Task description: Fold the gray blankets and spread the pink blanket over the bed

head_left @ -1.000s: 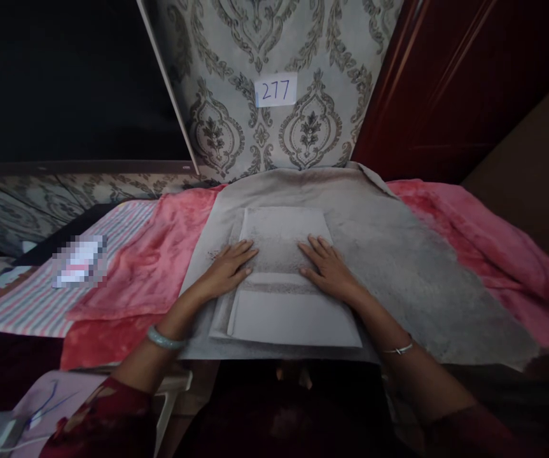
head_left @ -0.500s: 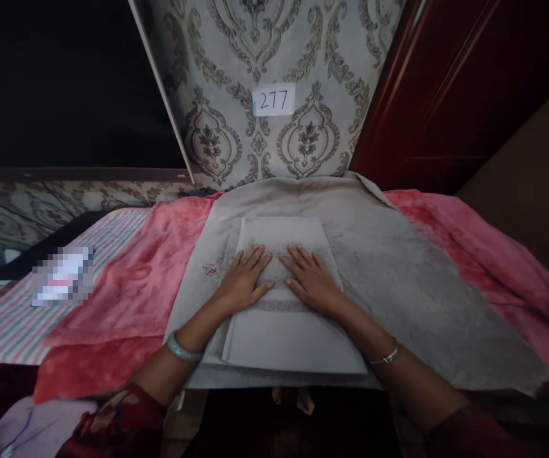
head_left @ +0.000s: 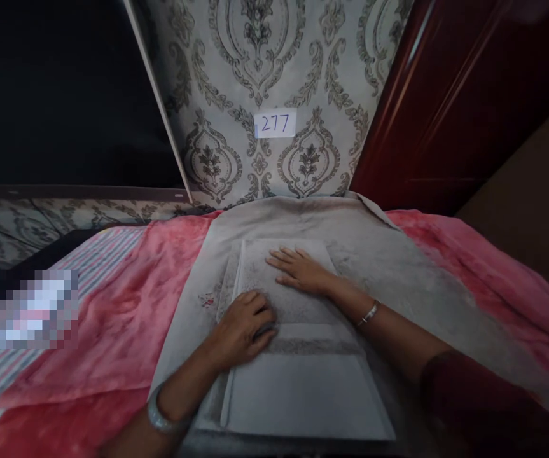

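Observation:
A folded pale sheet or cloth with grey speckled bands lies flat in front of me; its material is hard to tell. My right hand rests palm down on its upper part, fingers stretched out. Lower on its left side, my left hand is curled, with fingers bent in towards the thumb. A dark gap shows between thumb and forefinger, and whatever the fingertips pinch, if anything, is hidden. Beneath the sheet is a large grey cloth, with a small red mark near my left hand.
Pink plush fabric spreads to the left and right under the grey cloth. Striped fabric and a blurred, pixelated item lie further left. A dark screen, a patterned wall with a "277" label and a dark red panel stand behind.
My left hand has gone from lying flat to curled and has come nearer to me. My right hand stays flat but has shifted a little left. The view has tilted slightly upward.

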The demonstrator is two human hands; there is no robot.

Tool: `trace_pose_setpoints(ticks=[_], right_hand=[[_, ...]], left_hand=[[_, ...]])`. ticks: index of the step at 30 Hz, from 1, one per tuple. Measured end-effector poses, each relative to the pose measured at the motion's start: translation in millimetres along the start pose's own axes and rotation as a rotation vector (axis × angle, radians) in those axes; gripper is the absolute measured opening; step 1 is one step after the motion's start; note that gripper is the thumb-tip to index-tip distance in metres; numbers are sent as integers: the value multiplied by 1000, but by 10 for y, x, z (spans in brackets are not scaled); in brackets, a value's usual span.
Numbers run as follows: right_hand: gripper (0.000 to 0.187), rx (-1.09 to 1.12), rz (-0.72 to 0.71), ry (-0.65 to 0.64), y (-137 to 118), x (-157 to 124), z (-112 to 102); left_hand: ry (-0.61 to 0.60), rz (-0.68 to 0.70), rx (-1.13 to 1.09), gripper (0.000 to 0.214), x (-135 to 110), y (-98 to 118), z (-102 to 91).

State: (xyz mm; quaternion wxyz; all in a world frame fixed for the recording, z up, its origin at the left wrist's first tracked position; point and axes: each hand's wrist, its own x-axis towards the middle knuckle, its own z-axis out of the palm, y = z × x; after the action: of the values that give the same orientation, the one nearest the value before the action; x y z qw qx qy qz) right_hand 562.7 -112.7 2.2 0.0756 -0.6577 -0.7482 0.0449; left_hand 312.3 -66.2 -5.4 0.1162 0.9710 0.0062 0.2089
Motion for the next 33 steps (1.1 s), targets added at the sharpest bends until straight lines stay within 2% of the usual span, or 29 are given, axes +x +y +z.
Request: trace_pose_setpoints(ticks=[4, 9, 12, 14, 16, 19, 21, 23, 26, 29, 33], right_hand=[[59, -13, 146, -16, 261, 338, -23], [59, -7, 249, -29, 371, 483, 2], [60, -22, 272, -19, 348, 480, -36], [60, -31, 304, 5, 279, 440, -84], [60, -44, 263, 43, 144, 351, -125], [58, -49, -13, 68, -176, 135, -115], [58, -30, -226, 25, -398, -3, -55], [58, -6, -354, -29, -547, -62, 18], [58, 23, -332, -50, -562, 75, 86], [60, 28, -223, -51, -405, 405, 87], [61, -15, -151, -76, -191, 831, 74]], left_hand=[[-9, -11, -21, 5, -3, -6, -13], [19, -25, -53, 6, -13, -16, -6], [118, -77, 13, 9, -44, -58, 41], [243, -191, 107, 23, -69, -85, 75], [344, -304, 199, 50, -88, -95, 100], [396, -333, 302, 87, -92, -65, 112], [391, -285, 348, 96, -84, -31, 114], [351, -236, 368, 97, -73, -7, 118], [282, -229, 360, 101, -63, -6, 139], [253, -305, 334, 111, -64, -35, 179], [206, -427, 264, 124, -80, -81, 243]])
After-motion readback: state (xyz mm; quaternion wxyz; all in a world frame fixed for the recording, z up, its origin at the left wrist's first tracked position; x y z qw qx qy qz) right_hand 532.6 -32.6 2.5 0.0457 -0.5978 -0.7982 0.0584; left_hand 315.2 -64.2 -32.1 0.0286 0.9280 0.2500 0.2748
